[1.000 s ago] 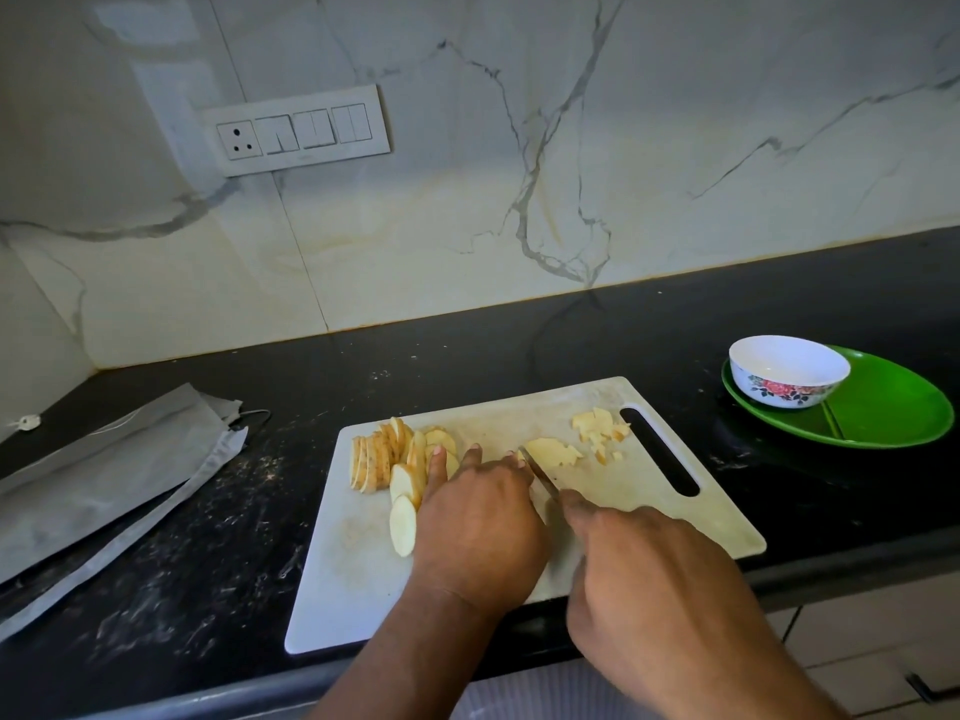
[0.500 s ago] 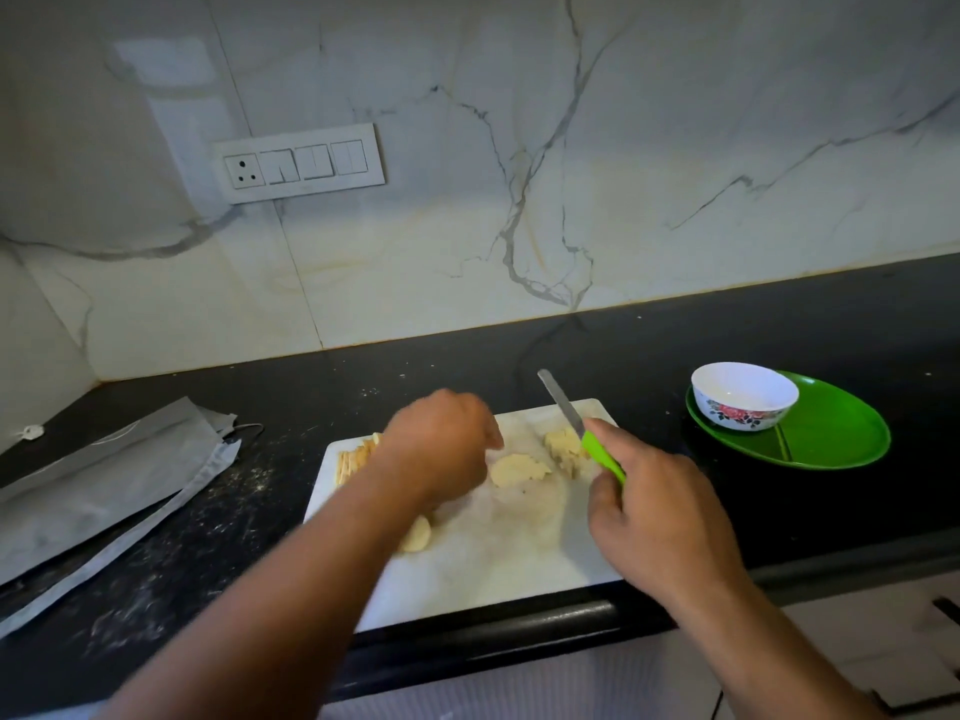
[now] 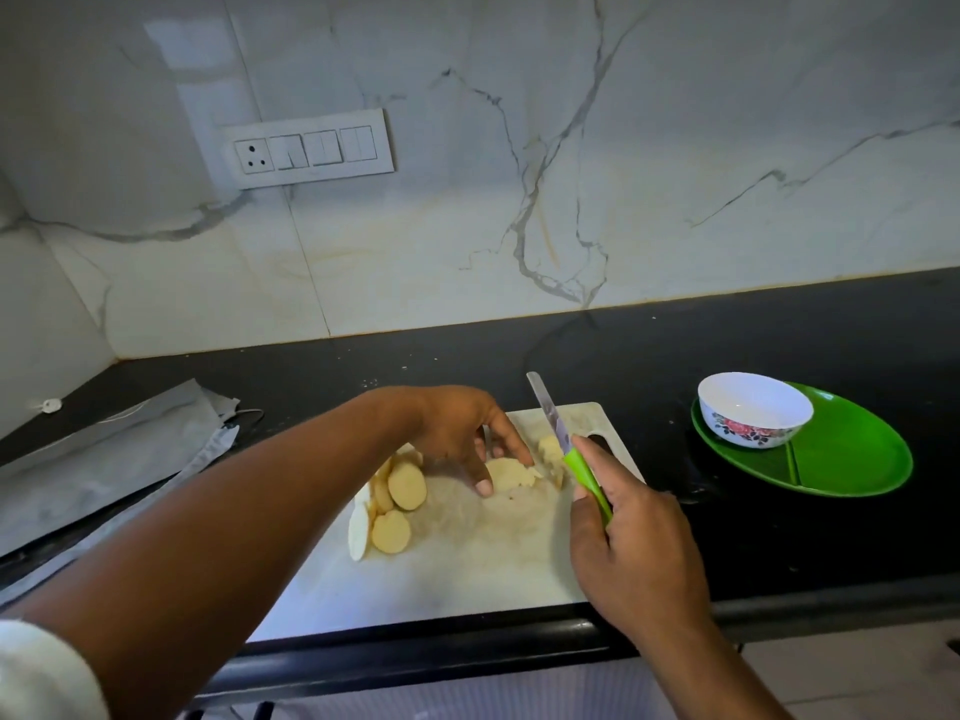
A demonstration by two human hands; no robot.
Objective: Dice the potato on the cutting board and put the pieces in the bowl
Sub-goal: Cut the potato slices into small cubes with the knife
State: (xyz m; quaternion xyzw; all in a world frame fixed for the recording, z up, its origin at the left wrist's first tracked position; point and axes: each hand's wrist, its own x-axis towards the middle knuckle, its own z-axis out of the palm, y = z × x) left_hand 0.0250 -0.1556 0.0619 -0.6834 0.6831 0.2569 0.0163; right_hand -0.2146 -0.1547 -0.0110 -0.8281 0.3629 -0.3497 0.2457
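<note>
A white cutting board [image 3: 467,563] lies on the black counter. Round potato slices [image 3: 406,485] are piled on its left part. One flat slice [image 3: 511,475] lies mid-board, and my left hand [image 3: 457,433] holds it between thumb and fingers. Small cut pieces [image 3: 549,448] sit just right of it, near the board's handle slot. My right hand [image 3: 634,553] grips a green-handled knife [image 3: 584,475] lifted off the board, its blade pointing up and away. The white floral bowl [image 3: 753,407] stands empty on the right.
The bowl sits on a green plate [image 3: 857,459] right of the board. A grey cloth bag [image 3: 104,459] lies on the counter at the left. The marble wall with a switch panel [image 3: 306,148] is behind. The board's near edge meets the counter edge.
The knife was cutting against the board a second ago and is now raised. My left hand left the slice pile and moved right onto the single flat slice.
</note>
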